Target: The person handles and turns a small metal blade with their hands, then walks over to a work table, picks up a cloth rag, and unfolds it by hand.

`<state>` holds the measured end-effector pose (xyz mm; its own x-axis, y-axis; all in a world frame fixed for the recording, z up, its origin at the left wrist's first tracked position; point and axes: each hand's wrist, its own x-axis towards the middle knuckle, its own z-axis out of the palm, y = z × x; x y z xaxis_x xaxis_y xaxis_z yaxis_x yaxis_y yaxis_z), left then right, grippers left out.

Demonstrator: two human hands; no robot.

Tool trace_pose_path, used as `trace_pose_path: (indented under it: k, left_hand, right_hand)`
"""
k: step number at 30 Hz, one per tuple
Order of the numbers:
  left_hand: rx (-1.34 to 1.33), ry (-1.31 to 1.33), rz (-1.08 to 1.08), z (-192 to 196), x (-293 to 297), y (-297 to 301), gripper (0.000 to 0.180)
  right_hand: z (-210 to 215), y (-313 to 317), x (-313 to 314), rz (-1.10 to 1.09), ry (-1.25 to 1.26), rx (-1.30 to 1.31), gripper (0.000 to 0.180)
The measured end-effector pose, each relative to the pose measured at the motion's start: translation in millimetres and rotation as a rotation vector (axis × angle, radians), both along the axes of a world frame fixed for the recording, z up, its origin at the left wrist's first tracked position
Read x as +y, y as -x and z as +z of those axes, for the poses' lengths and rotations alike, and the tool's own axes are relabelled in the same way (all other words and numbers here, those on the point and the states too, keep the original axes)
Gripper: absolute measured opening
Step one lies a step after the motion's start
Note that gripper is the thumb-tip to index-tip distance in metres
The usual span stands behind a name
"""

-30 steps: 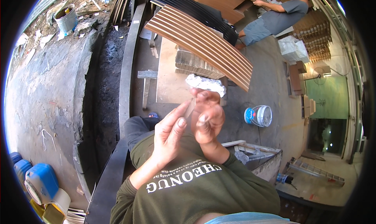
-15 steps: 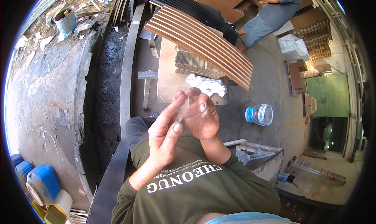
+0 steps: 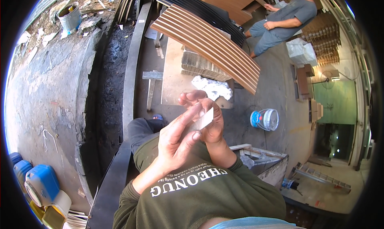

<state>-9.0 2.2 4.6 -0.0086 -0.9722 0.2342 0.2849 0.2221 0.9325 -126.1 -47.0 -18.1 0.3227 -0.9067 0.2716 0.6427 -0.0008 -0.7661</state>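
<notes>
Right, nearest of all is the dark green shirt of the wearer, with both forearms reaching up in front of it. The left hand pinches a pale flat piece between its thumb and its nearly straight fingers. The right hand is cupped close behind the piece with its fingers bent; whether it grips too I cannot tell. The piece is held in the air between the two palms, slanting up to the right, above the person's lap. To the right of the lap is a whitish wooden frame. Just past the hands lies a crumpled white cloth on the near end of a light-brown table. Behind the cloth sits a stack of ridged brown sheets, and a striped brown panel slants over it. Off to the right, a whitish bucket stands on the floor. Beyond the striped panel lies a black ribbed panel, and farther back a co-worker in grey stands, legs apart
</notes>
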Motion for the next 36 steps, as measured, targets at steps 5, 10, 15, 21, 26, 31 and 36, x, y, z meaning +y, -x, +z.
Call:
trace_pose_path:
  k: [5,10,15,21,26,31,36]
  left_hand:
    - [-0.049,0.047,0.036,0.2,-1.0,0.4,0.049]
    - [-0.047,0.044,0.044,2.2,-0.8,0.7,0.049]
    - [-0.077,0.099,0.065,-1.9,-1.7,3.0,0.048]
    - [-0.093,0.063,0.042,1.8,0.6,1.3,0.045]
    - [-0.172,0.136,0.086,3.5,-0.5,1.0,0.038]
    - [0.166,-0.205,0.019,-3.9,6.8,1.9,0.036]
    - [0.256,-0.153,-0.020,1.3,5.0,3.7,0.051]
  right_hand:
    - [-0.8,1.4,1.1,-0.022,0.027,0.034,0.021]
    - [-1.4,-0.6,4.9,-0.132,0.062,0.070,0.016]
    - [-4.6,-1.1,4.5,-0.284,0.227,0.153,0.017]
    - [-5.8,2.6,4.4,-0.415,0.369,0.325,0.014]
    - [-5.4,1.8,3.2,-0.511,0.435,0.303,0.018]
    - [2.9,2.9,2.8,-0.377,0.359,0.289,0.011]
    - [-2.4,2.8,2.5,-0.046,0.012,-0.014,0.014]
